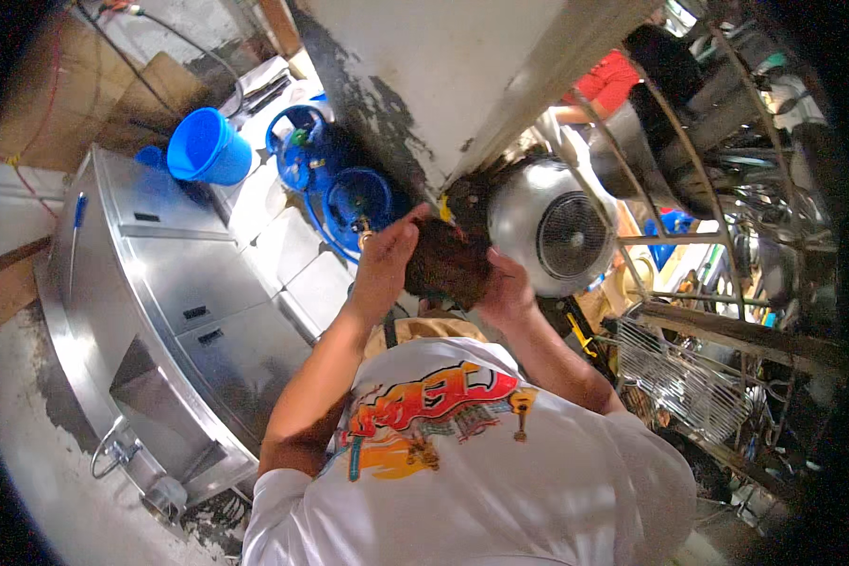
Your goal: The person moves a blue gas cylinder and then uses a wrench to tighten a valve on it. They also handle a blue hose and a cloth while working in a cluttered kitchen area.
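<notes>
A dark brown, rough-looking object (448, 262) is held in front of my waist between both hands; its exact kind cannot be made out. My left hand (385, 262) is closed against its left side, fingers pointing away from me. On the other side my right hand (507, 288) grips its lower right edge, with the thumb and fingers partly hidden. Just beyond the object a small yellow item (445, 208) shows near the foot of the pillar. Under my hands, tan shorts (434, 328) appear below the hem of my white printed shirt (500, 462).
Blue gas cylinders (357, 200) and a blue bucket (209, 149) stand left of the pillar (443, 66). A stainless steel counter (193, 283) runs along the left. A large round metal vessel (514, 212) and a cookware rack (717, 236) are right; behind is a person in red (608, 83).
</notes>
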Demonstrator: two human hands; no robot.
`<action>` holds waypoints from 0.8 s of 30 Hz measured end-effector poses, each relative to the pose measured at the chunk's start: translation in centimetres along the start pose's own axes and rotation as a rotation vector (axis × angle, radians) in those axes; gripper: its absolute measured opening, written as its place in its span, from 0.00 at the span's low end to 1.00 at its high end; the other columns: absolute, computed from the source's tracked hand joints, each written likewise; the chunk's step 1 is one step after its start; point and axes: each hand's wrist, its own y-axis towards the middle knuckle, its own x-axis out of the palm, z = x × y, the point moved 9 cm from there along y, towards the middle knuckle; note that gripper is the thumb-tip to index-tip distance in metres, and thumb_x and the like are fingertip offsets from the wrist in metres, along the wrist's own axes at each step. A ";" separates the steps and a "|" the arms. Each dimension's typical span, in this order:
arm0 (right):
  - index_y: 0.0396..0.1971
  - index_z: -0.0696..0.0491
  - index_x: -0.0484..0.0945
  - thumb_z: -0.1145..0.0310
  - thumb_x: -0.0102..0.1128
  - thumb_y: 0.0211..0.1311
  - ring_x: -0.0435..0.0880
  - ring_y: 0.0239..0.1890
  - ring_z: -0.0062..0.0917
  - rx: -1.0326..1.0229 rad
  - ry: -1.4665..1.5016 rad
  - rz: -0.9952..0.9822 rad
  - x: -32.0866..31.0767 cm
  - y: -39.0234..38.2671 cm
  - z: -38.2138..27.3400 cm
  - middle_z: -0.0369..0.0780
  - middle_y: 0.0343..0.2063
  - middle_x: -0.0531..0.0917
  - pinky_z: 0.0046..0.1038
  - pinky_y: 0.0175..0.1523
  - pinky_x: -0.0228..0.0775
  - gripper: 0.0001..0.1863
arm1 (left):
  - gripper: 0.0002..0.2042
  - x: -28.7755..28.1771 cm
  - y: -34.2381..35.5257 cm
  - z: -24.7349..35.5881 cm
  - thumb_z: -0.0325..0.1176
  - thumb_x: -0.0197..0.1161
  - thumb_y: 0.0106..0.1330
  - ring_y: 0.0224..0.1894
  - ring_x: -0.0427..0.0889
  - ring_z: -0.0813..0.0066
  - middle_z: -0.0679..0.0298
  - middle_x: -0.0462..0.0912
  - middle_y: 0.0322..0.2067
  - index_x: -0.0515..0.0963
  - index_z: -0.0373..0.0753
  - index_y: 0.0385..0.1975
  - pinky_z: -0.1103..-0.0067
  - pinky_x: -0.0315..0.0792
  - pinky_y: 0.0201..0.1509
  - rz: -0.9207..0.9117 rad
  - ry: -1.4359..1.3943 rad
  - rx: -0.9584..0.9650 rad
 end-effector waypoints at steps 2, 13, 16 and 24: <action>0.54 0.59 0.69 0.62 0.57 0.52 0.76 0.52 0.40 -0.114 -0.094 -0.069 0.6 -0.2 -2.8 0.46 0.50 0.77 0.45 0.58 0.68 0.28 | 0.20 -1.5 1.0 -1.8 0.42 0.46 0.73 0.44 0.72 0.84 0.69 0.78 0.41 0.71 0.32 0.55 0.82 0.66 0.53 0.073 0.069 -0.043; 0.51 0.58 0.69 0.67 0.55 0.56 0.79 0.49 0.39 -0.269 -0.013 0.065 -3.7 -2.8 -6.1 0.47 0.47 0.78 0.41 0.58 0.70 0.23 | 0.21 1.6 2.4 -8.6 0.44 0.44 0.73 0.45 0.75 0.75 0.63 0.80 0.44 0.74 0.34 0.51 0.76 0.67 0.55 0.009 0.041 -0.106; 0.52 0.58 0.69 0.68 0.56 0.52 0.78 0.50 0.41 -0.279 0.001 0.092 -3.9 -2.4 -6.4 0.47 0.49 0.77 0.46 0.57 0.70 0.25 | 0.22 1.5 2.3 -7.5 0.45 0.43 0.73 0.45 0.75 0.73 0.60 0.80 0.42 0.75 0.32 0.46 0.75 0.67 0.54 0.013 0.213 -0.118; 0.52 0.59 0.69 0.68 0.56 0.51 0.78 0.49 0.41 -0.187 0.023 0.059 -3.0 -1.6 -5.0 0.47 0.48 0.78 0.44 0.57 0.70 0.26 | 0.17 0.7 0.9 -6.8 0.42 0.47 0.73 0.36 0.72 0.80 0.67 0.78 0.31 0.77 0.35 0.35 0.79 0.67 0.44 0.212 0.101 -0.128</action>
